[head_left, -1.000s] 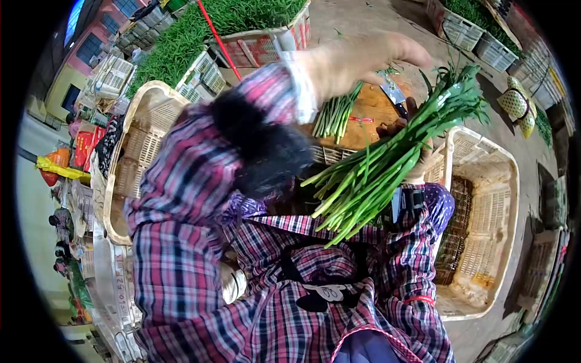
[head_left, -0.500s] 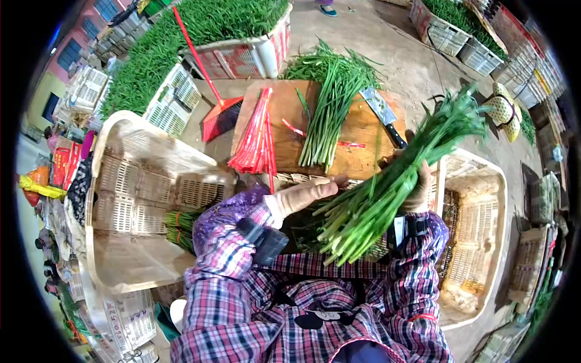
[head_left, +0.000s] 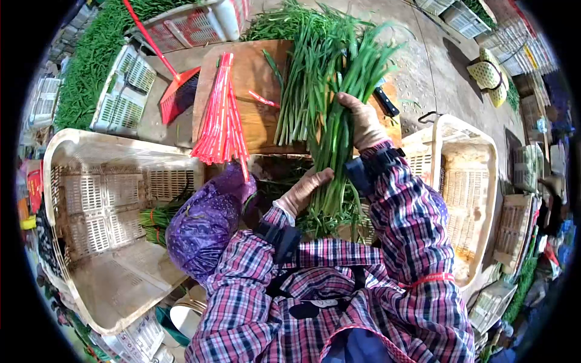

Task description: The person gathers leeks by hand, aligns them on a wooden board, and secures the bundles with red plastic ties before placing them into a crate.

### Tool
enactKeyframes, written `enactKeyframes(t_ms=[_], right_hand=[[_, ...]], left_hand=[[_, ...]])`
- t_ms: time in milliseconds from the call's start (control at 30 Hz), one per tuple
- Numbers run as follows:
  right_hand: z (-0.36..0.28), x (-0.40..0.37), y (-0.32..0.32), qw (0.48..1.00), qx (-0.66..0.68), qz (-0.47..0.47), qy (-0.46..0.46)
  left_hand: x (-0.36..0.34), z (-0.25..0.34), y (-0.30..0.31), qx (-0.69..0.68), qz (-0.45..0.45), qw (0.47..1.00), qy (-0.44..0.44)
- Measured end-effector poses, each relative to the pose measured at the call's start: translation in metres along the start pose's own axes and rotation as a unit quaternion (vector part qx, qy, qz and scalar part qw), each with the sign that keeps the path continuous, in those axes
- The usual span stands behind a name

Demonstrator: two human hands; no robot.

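Observation:
A bunch of garlic chives (head_left: 338,142) stands nearly upright in front of me, stem ends down. My right hand (head_left: 365,123) is wrapped around its upper middle. Lower down, my left hand (head_left: 305,189) holds the stems from the left side, its fingers partly hidden behind them. Behind the bunch, more garlic chives (head_left: 296,97) lie on a wooden board (head_left: 209,72). A sheaf of red tie strips (head_left: 223,130) rests at the board's left edge, and one loose red strip (head_left: 264,100) lies near it. The knife (head_left: 386,101) shows mostly its black handle, right of my right hand.
To the left stands a large crate (head_left: 97,242) with tied green bundles (head_left: 154,225) inside. Another crate (head_left: 466,199) is on the right. A red broom (head_left: 178,91) leans behind the board. A purple patterned cloth (head_left: 206,224) is beside my left arm.
The bunch has swung from a slant at the right to nearly upright at the centre. My left hand has come onto its lower stems. The view has shifted downward and right.

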State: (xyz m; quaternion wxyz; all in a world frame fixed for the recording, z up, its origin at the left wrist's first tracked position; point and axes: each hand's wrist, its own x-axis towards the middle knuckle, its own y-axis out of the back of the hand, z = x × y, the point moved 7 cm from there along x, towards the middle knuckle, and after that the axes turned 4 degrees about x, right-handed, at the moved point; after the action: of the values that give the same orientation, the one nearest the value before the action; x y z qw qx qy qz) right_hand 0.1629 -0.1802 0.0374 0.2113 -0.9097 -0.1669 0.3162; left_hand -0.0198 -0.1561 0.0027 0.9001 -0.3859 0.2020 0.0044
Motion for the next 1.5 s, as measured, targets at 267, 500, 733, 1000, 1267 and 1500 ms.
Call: enactKeyframes(t_ms=[267,500,733,1000,1267,1500], right_hand=[[0.022,0.019,0.018,0.988,-0.156,0.007,0.007],[0.025,-0.030,0.049,0.977,-0.209,-0.033,0.006],[0.062,-0.129,0.069,0.988,-0.022,-0.056,-0.146],[0.105,-0.173,0.081,0.977,-0.165,0.032,-0.131],[0.104,-0.153,0.060,0.853,-0.517,-0.051,-0.052],[0.093,-0.147,0.029,0.630,-0.770,-0.101,0.006]], left_hand=[[0.000,-0.020,-0.006,-0.377,-0.068,0.922,0.045],[0.009,-0.034,0.001,-0.358,-0.067,0.931,0.034],[0.001,-0.024,-0.005,-0.307,-0.029,0.950,0.037],[0.002,-0.036,0.006,-0.073,0.091,0.990,0.081],[-0.005,-0.050,0.025,0.118,0.096,0.987,0.057],[-0.006,-0.046,0.023,0.140,0.112,0.977,0.114]])
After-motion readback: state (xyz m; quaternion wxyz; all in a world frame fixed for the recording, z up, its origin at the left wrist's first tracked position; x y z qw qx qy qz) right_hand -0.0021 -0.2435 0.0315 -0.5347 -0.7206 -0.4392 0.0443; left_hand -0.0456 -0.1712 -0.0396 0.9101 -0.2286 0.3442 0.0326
